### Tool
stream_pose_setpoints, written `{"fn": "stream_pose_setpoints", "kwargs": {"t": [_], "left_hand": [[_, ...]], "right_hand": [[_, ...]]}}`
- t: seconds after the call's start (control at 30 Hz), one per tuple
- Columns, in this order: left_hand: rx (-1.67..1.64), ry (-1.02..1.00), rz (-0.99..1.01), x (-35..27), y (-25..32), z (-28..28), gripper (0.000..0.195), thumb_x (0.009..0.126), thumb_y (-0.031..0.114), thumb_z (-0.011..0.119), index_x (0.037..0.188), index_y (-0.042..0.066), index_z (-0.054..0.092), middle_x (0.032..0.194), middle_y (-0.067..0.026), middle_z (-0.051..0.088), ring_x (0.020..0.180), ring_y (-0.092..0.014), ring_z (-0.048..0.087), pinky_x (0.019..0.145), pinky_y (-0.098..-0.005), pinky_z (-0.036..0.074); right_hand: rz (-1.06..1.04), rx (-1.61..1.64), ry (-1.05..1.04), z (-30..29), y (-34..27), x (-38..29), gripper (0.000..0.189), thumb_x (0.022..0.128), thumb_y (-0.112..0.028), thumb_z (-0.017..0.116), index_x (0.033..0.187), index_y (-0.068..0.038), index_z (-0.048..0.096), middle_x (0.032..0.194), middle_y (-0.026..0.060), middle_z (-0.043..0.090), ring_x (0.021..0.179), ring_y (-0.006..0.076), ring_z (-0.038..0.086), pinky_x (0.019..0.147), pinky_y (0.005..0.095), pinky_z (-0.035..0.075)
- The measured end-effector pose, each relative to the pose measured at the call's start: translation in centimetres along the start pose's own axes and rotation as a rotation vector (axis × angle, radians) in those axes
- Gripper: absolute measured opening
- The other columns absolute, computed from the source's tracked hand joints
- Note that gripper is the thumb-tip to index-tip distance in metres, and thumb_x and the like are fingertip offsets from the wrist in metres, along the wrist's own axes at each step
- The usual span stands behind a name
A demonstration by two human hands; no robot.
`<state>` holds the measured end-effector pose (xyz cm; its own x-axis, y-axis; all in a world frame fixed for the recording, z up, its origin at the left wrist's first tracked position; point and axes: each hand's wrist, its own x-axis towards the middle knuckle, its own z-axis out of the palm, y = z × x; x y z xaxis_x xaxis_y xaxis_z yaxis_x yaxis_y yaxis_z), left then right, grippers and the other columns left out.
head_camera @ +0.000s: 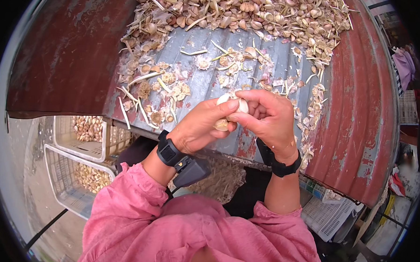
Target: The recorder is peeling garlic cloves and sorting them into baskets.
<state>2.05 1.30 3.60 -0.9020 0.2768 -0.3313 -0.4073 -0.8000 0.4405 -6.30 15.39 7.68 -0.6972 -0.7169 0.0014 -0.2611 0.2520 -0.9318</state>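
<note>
Both my hands meet above the near part of a corrugated metal sheet [212, 78]. My left hand [205, 122] is closed on a whitish piece of a garlic bulb [225, 99], with a yellowish garlic piece [221, 124] low between its fingers. Thumb and fingers of my right hand [270, 114] pinch a white garlic clove [243, 106] against the same bulb. Whether the clove is joined to the bulb cannot be told. Dry skins, root ends and cut stems [145, 76] lie scattered around. At the far side is a large heap of garlic cloves [243, 9].
Two plastic crates [106, 140] [53, 173] holding cloves stand on the ground at the left. Red corrugated sheets [351, 112] flank the work surface. Its near metal edge [230, 156] runs below my wrists. A white slatted crate [327, 215] lies at the lower right.
</note>
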Motion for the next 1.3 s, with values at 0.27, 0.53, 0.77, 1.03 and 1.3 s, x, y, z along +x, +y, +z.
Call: {"fn": "stream_pose_setpoints", "kwargs": {"t": [0.27, 0.53, 0.77, 1.03, 1.3], "left_hand": [[0.129, 0.166, 0.181, -0.2, -0.9, 1.1, 0.021, 0.084, 0.022, 0.053, 0.091, 0.002, 0.053, 0.074, -0.0017, 0.054, 0.056, -0.006, 0.047, 0.042, -0.0153, 0.030], [0.289, 0.261, 0.372, 0.1, -1.2, 1.5, 0.023, 0.082, 0.015, 0.057, 0.099, 0.001, 0.053, 0.078, -0.0024, 0.056, 0.059, -0.005, 0.049, 0.043, -0.0165, 0.032], [0.062, 0.335, 0.497, 0.2, -2.7, 2.4, 0.025, 0.079, 0.012, 0.060, 0.101, 0.002, 0.055, 0.083, -0.0025, 0.057, 0.064, -0.006, 0.052, 0.051, -0.0167, 0.039], [0.540, 0.394, 0.602, 0.1, -1.4, 1.6, 0.024, 0.075, 0.009, 0.063, 0.096, -0.001, 0.058, 0.080, -0.0020, 0.057, 0.071, -0.007, 0.053, 0.060, -0.0187, 0.043], [0.681, 0.394, 0.618, 0.4, -2.1, 1.1, 0.021, 0.073, 0.005, 0.064, 0.093, 0.000, 0.060, 0.085, -0.0068, 0.058, 0.075, -0.012, 0.055, 0.065, -0.0225, 0.044]], "right_hand": [[-0.175, -0.126, 0.017, 0.0, -0.2, 0.1, 0.012, 0.079, -0.008, 0.055, 0.085, 0.000, 0.060, 0.071, 0.0075, 0.060, 0.057, 0.0098, 0.056, 0.051, 0.0215, 0.043], [0.159, 0.367, 0.349, 3.0, 0.9, 0.2, 0.017, 0.086, -0.014, 0.047, 0.083, 0.000, 0.057, 0.065, 0.0052, 0.057, 0.054, 0.0107, 0.052, 0.051, 0.0219, 0.042], [-0.281, -0.331, 0.669, 4.2, 1.4, 0.7, 0.020, 0.089, -0.018, 0.045, 0.082, -0.002, 0.055, 0.067, 0.0029, 0.057, 0.048, 0.0080, 0.047, 0.044, 0.0207, 0.036], [0.240, 0.831, 0.097, 0.0, 0.2, 0.7, 0.020, 0.086, -0.015, 0.046, 0.092, 0.002, 0.055, 0.073, 0.0034, 0.052, 0.049, 0.0048, 0.043, 0.043, 0.0183, 0.034], [-0.224, -0.204, 0.118, 1.2, 0.4, 0.4, 0.011, 0.078, -0.006, 0.056, 0.088, -0.002, 0.058, 0.071, 0.0011, 0.054, 0.056, 0.0059, 0.048, 0.049, 0.0197, 0.037]]}}
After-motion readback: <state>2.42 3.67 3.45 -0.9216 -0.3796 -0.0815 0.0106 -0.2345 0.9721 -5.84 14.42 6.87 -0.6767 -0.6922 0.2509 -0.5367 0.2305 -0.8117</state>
